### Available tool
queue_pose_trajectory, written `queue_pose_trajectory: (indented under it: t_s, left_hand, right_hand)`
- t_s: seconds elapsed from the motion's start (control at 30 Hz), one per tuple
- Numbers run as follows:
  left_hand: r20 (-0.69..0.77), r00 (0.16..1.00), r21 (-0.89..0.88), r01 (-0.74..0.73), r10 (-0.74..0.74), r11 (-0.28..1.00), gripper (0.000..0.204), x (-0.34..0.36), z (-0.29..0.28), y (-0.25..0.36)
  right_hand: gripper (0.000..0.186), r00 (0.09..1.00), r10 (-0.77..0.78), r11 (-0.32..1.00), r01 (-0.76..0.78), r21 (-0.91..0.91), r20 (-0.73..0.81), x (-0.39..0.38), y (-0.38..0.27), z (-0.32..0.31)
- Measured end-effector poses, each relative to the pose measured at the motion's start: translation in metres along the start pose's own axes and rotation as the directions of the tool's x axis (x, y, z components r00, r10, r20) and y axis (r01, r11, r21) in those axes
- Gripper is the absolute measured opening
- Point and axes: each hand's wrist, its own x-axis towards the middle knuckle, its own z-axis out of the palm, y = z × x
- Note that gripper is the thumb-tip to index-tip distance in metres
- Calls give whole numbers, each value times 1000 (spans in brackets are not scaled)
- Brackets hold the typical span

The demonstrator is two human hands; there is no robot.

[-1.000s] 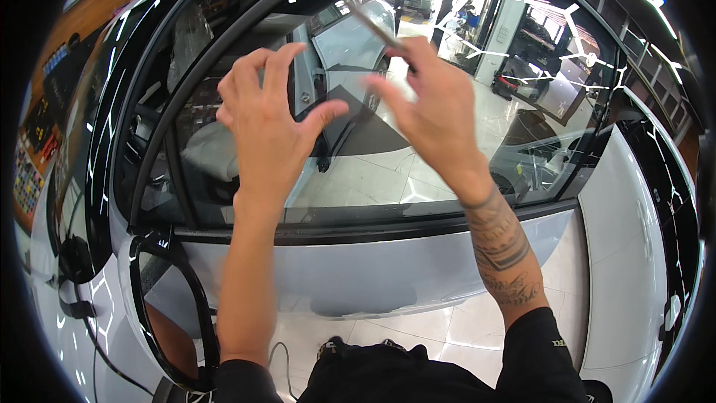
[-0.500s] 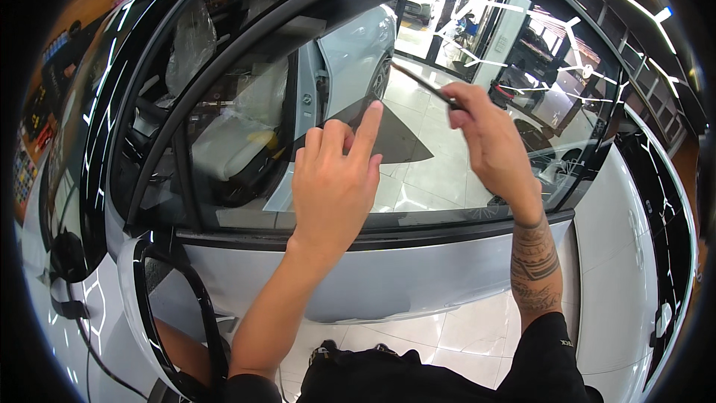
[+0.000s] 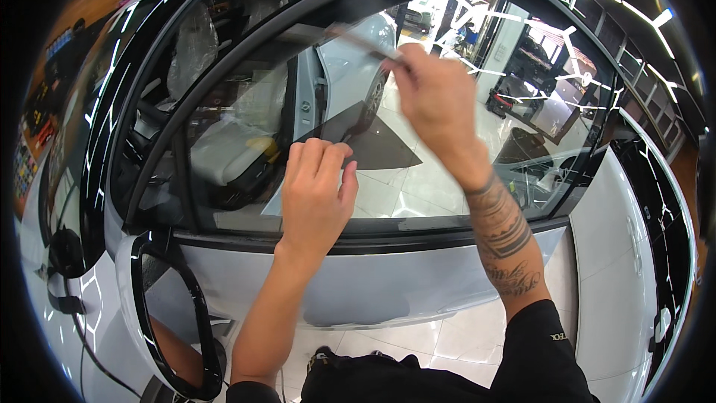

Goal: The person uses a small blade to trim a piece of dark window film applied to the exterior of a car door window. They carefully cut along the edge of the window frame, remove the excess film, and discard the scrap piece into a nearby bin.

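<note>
Your right hand (image 3: 440, 108) is closed around a blurred thin tool (image 3: 367, 43), raised before the upper middle of the car door's window glass (image 3: 418, 198). Your left hand (image 3: 317, 194), half open and empty, fingers loosely bent, is before the lower glass; whether it touches can't be told.

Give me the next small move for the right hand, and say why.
Perhaps steady the slim tool: the right hand grips it in front of the door window, and blur hides whether its far end makes contact.
</note>
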Motion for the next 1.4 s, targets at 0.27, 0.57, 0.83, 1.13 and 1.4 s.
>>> queue_pose_trajectory:
  t_s: [0.27, 0.57, 0.83, 1.13, 1.4]
  left_hand:
    - [-26, 1000, -57, -12, 11, 998, 26, 24, -1, 5]
    - [47, 999, 79, -6, 2, 997, 51, 24, 3, 18]
    - [48, 998, 84, -43, 39, 996, 57, 23, 5, 14]
    - [60, 997, 87, -43, 38, 995, 57, 24, 4, 14]
    - [66, 997, 90, -44, 39, 995, 56, 25, 6, 17]
  right_hand:
    - [15, 956, 242, 912, -283, 298, 169, -4, -1, -47]
    - [14, 928, -64, 980, -11, 197, 368, -30, 27, -76]
    - [13, 933, -149, 989, 144, 38, 327, -34, 33, -70]
    - [12, 922, -227, 972, 233, 18, 313, -28, 28, -72]
    - [13, 914, -206, 974, 225, -15, 348, -32, 25, -79]
